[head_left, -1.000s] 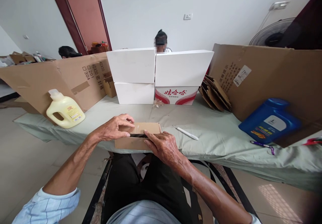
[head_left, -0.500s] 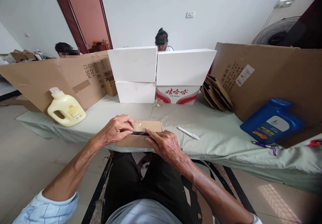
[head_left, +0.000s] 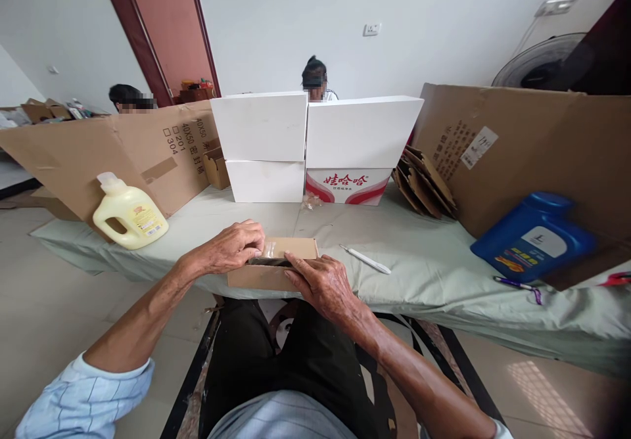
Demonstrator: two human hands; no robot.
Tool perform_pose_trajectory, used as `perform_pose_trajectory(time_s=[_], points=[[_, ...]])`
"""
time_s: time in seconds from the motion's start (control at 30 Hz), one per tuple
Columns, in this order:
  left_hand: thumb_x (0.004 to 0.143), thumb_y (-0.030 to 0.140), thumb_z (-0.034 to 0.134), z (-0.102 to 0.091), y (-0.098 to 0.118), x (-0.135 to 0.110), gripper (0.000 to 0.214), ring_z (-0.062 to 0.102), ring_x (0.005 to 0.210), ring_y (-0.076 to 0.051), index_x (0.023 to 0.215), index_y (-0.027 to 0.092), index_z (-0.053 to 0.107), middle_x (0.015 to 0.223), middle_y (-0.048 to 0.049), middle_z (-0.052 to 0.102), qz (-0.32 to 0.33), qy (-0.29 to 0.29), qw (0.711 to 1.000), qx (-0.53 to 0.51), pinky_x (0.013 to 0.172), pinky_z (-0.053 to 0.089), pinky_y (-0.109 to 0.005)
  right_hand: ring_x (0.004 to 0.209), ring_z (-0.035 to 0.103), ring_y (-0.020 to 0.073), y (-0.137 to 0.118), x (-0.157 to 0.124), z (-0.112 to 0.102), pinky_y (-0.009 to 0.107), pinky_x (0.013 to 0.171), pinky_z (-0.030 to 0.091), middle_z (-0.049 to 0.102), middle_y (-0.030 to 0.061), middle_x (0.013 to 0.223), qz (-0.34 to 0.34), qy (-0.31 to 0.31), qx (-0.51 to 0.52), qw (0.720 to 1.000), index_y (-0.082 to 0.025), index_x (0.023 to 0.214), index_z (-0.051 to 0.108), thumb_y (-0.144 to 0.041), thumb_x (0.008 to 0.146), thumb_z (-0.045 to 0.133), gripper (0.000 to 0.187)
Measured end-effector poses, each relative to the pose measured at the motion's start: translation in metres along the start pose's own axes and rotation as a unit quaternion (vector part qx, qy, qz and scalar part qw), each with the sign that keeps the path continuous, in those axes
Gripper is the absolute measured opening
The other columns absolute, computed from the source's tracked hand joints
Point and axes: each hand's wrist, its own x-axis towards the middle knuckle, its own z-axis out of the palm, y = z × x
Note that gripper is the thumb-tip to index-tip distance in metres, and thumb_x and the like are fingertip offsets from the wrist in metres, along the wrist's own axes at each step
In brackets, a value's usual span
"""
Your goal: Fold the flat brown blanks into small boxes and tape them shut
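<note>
A small brown cardboard box (head_left: 263, 278) lies at the table's front edge. A dark slit runs along its top, and a glossy clear patch, perhaps tape, shows on the far part. My left hand (head_left: 239, 245) is closed at the box's upper left, fingers curled down onto the edge; what its fingertips pinch is partly hidden. Across the right end lies my right hand (head_left: 323, 281), gripping the box, with a finger on top and the thumb against the near side. To the right of that hand is a white craft knife (head_left: 365, 259), untouched.
White boxes (head_left: 261, 130) are stacked across the table (head_left: 428, 261), with a person beyond them. Large cardboard sheets (head_left: 532, 143) stand at both sides. A yellow detergent jug (head_left: 131, 212) is at left. At right are a blue bottle (head_left: 535, 238) and a purple pen (head_left: 515, 284).
My left hand has shifted slightly up, its fingers more bunched, and more of the dark slit shows at its left end. My right hand and the box stay almost in place.
</note>
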Motion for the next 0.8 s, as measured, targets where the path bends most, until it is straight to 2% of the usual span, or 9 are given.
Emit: perform_pose_trajectory(time_s=[0.13, 0.27, 0.43, 0.8], points=[[0.097, 0.013, 0.052, -0.004, -0.003, 0.01, 0.02, 0.06, 0.085, -0.021, 0.08, 0.023, 0.053, 0.087, -0.0016, 0.064, -0.005, -0.025, 1.0, 0.009, 0.078, 0.047, -0.034, 0.082, 0.08, 0.0218, 0.0, -0.001, 0.0, 0.031, 0.077, 0.048, 0.087, 0.0083, 0.099, -0.007, 0.007, -0.004, 1.0, -0.018, 0.144, 0.073, -0.033, 0.115, 0.061, 0.034], [0.099, 0.016, 0.049, -0.004, -0.006, 0.02, 0.02, 0.059, 0.083, -0.022, 0.081, 0.024, 0.052, 0.086, -0.0024, 0.063, -0.004, -0.025, 0.999, 0.033, 0.077, 0.047, -0.035, 0.082, 0.08, 0.0211, 0.002, -0.002, 0.004, 0.03, 0.077, 0.048, 0.087, 0.0084, 0.101, -0.008, 0.023, -0.016, 1.0, -0.019, 0.145, 0.072, -0.032, 0.115, 0.062, 0.035], [0.101, 0.021, 0.044, -0.005, -0.003, 0.03, 0.018, 0.055, 0.079, -0.022, 0.083, 0.024, 0.047, 0.085, -0.003, 0.061, -0.031, -0.053, 0.996, 0.058, 0.076, 0.044, -0.036, 0.078, 0.08, 0.0207, 0.003, -0.001, 0.007, 0.03, 0.074, 0.048, 0.087, 0.0072, 0.101, -0.019, 0.045, -0.02, 0.999, -0.017, 0.143, 0.071, -0.03, 0.113, 0.064, 0.033], [0.096, 0.021, 0.049, -0.01, 0.005, 0.059, 0.015, 0.049, 0.07, -0.018, 0.082, 0.024, 0.045, 0.077, 0.0001, 0.056, -0.039, -0.06, 0.997, 0.041, 0.068, 0.037, -0.033, 0.075, 0.079, 0.0211, 0.002, 0.002, 0.008, 0.03, 0.071, 0.046, 0.087, 0.0073, 0.095, -0.019, 0.032, -0.023, 0.999, -0.017, 0.142, 0.072, -0.029, 0.111, 0.068, 0.033]])
